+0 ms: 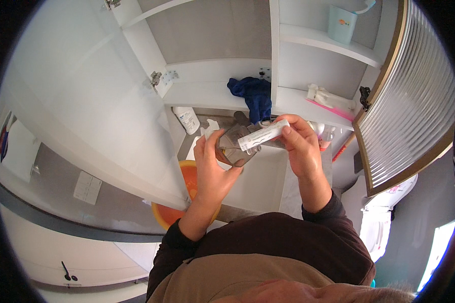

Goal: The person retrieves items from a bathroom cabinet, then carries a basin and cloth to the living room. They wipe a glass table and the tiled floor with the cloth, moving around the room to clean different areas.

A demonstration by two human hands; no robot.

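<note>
My left hand grips a clear, brownish transparent container by its sides, tilted above the sink. Some small things show inside it, too unclear to name. Between the thumb and fingers of my right hand is a small white box bearing printed writing. The box lies slantwise across the container's right side in this view; whether the two touch, I cannot tell. Below both hands is a white rectangular sink.
Open cabinet doors flank me: a frosted panel at left, a ribbed glass door at right. A dark blue cloth hangs over the shelf edge. A white bottle stands behind the sink, an orange basin at lower left.
</note>
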